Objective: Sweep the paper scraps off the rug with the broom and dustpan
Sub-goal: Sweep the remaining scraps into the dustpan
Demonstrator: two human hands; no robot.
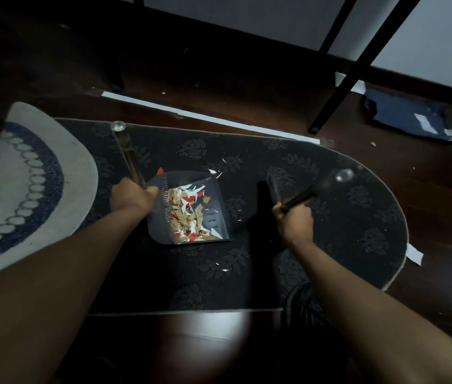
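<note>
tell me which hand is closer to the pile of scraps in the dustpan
Left. The left hand grips the dustpan handle right beside the scrap pile. The right hand holds the broom handle farther off, across bare dark rug.

We see a dark wooden floor (247, 103) running to a pale wall (427, 37) with a dark skirting board (413, 79). Black furniture legs (357, 67) slant down onto the boards. A long white strip (208, 117) lies on the floor, a dark blue bag (410, 115) near the wall. The light is dim.
</note>
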